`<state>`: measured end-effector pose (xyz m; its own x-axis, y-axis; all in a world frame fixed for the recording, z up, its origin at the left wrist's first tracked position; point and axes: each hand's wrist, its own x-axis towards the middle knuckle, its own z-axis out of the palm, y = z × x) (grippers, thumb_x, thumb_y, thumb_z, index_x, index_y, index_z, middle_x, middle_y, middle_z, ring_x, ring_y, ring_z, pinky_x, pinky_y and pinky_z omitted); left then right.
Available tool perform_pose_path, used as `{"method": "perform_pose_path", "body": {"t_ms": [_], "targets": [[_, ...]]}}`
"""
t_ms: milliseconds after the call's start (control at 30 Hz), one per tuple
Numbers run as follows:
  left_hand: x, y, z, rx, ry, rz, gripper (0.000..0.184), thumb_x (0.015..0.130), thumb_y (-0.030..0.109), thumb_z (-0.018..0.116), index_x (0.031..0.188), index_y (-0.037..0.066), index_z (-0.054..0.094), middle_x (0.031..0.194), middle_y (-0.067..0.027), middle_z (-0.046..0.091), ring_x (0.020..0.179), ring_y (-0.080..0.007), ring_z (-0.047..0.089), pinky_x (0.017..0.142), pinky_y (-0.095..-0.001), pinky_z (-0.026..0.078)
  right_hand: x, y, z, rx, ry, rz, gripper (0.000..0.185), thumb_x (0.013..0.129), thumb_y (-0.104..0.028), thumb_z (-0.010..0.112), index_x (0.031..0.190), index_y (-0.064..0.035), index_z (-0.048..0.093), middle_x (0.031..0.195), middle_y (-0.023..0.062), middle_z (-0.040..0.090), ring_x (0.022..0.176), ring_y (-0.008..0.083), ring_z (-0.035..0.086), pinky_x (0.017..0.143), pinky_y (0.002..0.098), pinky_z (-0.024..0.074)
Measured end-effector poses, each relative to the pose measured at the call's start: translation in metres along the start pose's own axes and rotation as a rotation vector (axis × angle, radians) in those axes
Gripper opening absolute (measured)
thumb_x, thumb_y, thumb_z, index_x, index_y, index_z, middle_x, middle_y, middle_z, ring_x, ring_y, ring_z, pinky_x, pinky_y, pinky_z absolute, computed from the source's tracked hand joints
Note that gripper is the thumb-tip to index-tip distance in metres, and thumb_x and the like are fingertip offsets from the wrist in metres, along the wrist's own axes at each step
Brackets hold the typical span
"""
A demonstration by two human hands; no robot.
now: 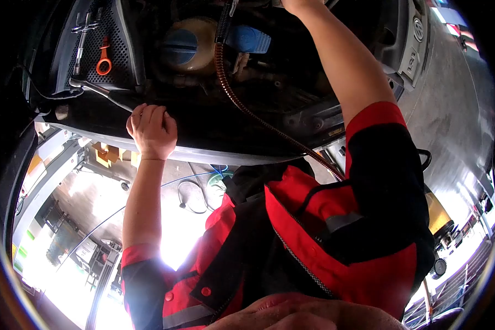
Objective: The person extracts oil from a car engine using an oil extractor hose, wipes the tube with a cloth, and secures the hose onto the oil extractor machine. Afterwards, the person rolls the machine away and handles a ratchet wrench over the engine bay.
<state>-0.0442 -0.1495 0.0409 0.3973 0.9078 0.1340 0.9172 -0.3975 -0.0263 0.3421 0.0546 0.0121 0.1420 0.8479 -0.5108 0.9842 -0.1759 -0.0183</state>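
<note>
One red-and-black jacket (324,231) is filling the lower frame. Left of centre, one left hand (151,132) is curling closed around one metal wrench (102,92). One right hand (301,4) is leaving the top edge; its grip I cannot tell. One ribbed hose (232,94) is passing between two blue parts (180,47), upper centre. Upper left, one orange ring-ended piece (104,54) and one T-shaped tool (81,45) are lying.

one wrench (105,94), two blue caps (180,47), one orange ring (104,55), one ribbed hose (247,113)
</note>
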Motion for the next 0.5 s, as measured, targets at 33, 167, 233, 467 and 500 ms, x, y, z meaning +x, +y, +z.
{"method": "perform_pose_path", "body": {"t_ms": [33, 167, 233, 467, 500], "targets": [[0.0, 0.0, 0.0, -0.001, 0.001, 0.001, 0.015, 0.082, 0.014, 0.063, 0.094, 0.011, 0.072, 0.102, -0.0041, 0.07, 0.114, -0.0289, 0.058, 0.103, -0.0438, 0.038, -0.001, -0.004, 0.003, 0.028, 0.038, 0.045, 0.039, 0.096, -0.015, 0.06, 0.131, 0.0013, 0.062, 0.149, 0.0291, 0.04, 0.114, 0.0408, 0.06, 0.09, 0.048, 0.0545], [0.0, -0.001, 0.0, -0.008, 0.006, -0.002, 0.015, 0.082, 0.014, 0.063, 0.094, 0.01, 0.072, 0.102, -0.0042, 0.07, 0.114, -0.0291, 0.058, 0.102, -0.0435, 0.038, 0.004, -0.014, 0.011, 0.057, 0.057, 0.157, 0.037, 0.094, -0.014, 0.062, 0.127, 0.0037, 0.065, 0.143, 0.0288, 0.048, 0.121, 0.0412, 0.059, 0.089, 0.0449, 0.0562], [0.0, 0.0, 0.0, -0.019, 0.015, -0.001, 0.015, 0.082, 0.014, 0.063, 0.093, 0.01, 0.071, 0.101, -0.0041, 0.07, 0.113, -0.0291, 0.058, 0.102, -0.0433, 0.038, 0.002, -0.02, 0.01, 0.069, 0.053, 0.209, 0.032, 0.093, -0.011, 0.062, 0.122, 0.002, 0.068, 0.13, 0.0247, 0.061, 0.115, 0.0369, 0.065, 0.084, 0.0407, 0.0584], [0.0, -0.001, 0.002, -0.01, 0.035, 0.01, 0.014, 0.083, 0.015, 0.063, 0.093, 0.011, 0.072, 0.101, -0.0034, 0.07, 0.113, -0.0286, 0.058, 0.102, -0.0434, 0.038, 0.033, -0.012, 0.03, 0.126, 0.02, 0.211, 0.027, 0.089, -0.013, 0.066, 0.115, -0.0039, 0.072, 0.109, 0.0145, 0.073, 0.098, 0.0318, 0.072, 0.076, 0.0397, 0.0598], [0.0, -0.001, 0.002, -0.01, 0.028, 0.007, 0.014, 0.083, 0.015, 0.063, 0.093, 0.011, 0.072, 0.101, -0.0035, 0.07, 0.113, -0.0287, 0.058, 0.102, -0.0434, 0.038, 0.02, -0.016, 0.02, 0.096, 0.036, 0.189, 0.026, 0.089, -0.013, 0.067, 0.113, -0.0051, 0.073, 0.108, 0.0135, 0.073, 0.097, 0.0317, 0.072, 0.075, 0.0401, 0.0598]]}}
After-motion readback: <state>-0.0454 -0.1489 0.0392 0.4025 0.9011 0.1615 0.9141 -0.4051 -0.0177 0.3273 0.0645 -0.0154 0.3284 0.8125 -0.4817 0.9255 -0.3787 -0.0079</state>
